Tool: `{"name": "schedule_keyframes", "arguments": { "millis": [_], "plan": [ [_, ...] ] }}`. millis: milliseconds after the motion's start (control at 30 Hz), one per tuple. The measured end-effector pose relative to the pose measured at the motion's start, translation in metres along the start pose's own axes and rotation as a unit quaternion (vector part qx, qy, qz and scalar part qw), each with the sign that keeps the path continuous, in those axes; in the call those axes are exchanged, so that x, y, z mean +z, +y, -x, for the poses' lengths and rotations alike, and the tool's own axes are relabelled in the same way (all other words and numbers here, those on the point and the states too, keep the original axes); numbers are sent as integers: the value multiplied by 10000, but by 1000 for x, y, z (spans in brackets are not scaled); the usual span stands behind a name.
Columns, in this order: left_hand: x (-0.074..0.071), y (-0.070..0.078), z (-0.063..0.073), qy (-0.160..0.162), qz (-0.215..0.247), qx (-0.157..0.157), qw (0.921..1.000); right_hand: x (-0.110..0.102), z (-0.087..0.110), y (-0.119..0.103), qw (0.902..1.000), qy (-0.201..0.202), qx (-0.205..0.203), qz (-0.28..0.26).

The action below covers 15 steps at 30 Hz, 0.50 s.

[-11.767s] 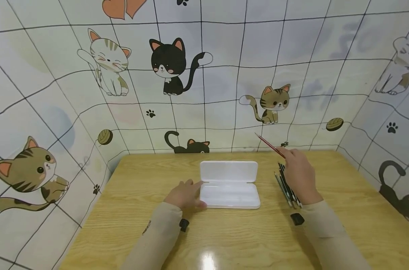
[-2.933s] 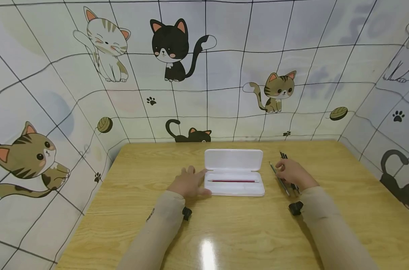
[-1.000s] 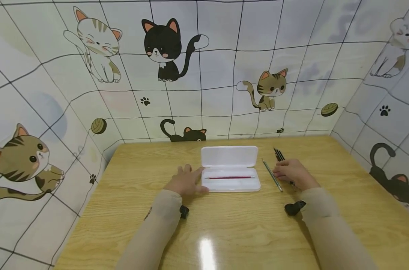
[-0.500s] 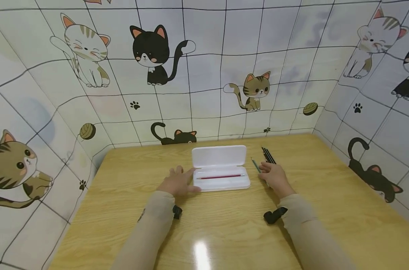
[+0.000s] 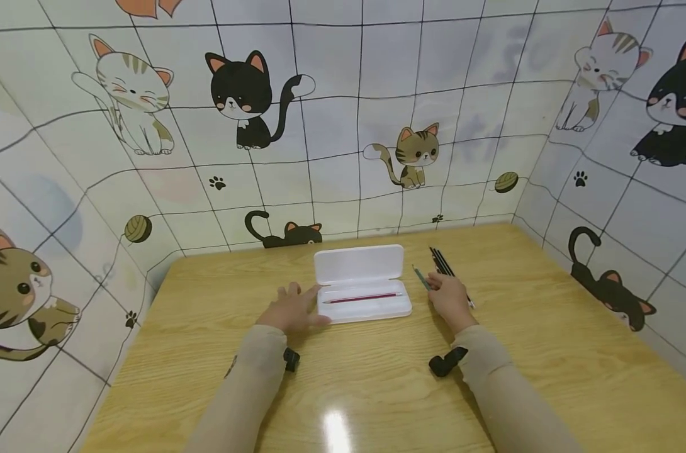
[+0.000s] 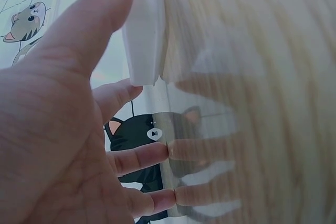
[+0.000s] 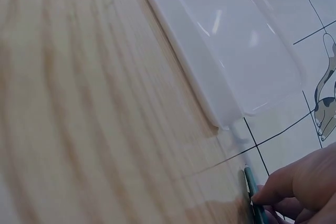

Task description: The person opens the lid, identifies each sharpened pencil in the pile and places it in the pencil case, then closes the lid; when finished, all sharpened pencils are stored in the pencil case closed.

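A white pencil case (image 5: pixel 365 309) lies on the wooden table with its lid (image 5: pixel 360 265) raised toward the wall. Inside its tray is a red pencil (image 5: pixel 362 298). My left hand (image 5: pixel 291 310) is spread at the case's left end, its thumb (image 6: pixel 89 22) by the front edge and its index fingertip right at the end wall. To the right of the case, my right hand (image 5: pixel 449 301) pinches a green pencil (image 5: pixel 420 277) between thumb and fingers. In the right wrist view the green pencil (image 7: pixel 251 182) slants upward; the hand hides its rear part.
Several dark pencils (image 5: pixel 442 259) lie in a loose bundle just beyond and right of my right hand, partly covered by it. Walls with printed cats (image 5: pixel 416 154) enclose the back and sides of the table (image 5: pixel 388 377).
The red pencil, earlier in my right hand, now lies in the case. Over the last second my right hand has shifted from the dark bundle to the green pencil. My left hand stays by the case.
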State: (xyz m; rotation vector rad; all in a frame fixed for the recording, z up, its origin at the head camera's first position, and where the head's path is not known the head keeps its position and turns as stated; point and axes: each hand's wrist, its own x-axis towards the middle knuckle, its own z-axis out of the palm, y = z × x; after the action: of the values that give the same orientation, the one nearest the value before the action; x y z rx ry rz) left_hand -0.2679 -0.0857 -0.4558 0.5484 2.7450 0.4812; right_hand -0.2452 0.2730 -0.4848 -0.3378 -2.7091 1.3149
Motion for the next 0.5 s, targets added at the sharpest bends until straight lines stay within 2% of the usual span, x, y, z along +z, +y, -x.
{"name": "schedule_keyframes", "arguments": {
  "millis": [100,300,367,500],
  "plan": [
    [-2,0,-1,18,47,-29,10000,0,-3,-4,9999,80,74,-66],
    [-3,-1,-1,28,147,-113,9998,-4,-7,-7,9971,126,315,-678],
    [-2,-2,-1,21,177,-128,9998,-6,-7,-7,9965,239,345,-725],
    [1,-2,-1,85,178,-115,9997,-12,-10,-13,9969,537,146,-557]
  ]
}}
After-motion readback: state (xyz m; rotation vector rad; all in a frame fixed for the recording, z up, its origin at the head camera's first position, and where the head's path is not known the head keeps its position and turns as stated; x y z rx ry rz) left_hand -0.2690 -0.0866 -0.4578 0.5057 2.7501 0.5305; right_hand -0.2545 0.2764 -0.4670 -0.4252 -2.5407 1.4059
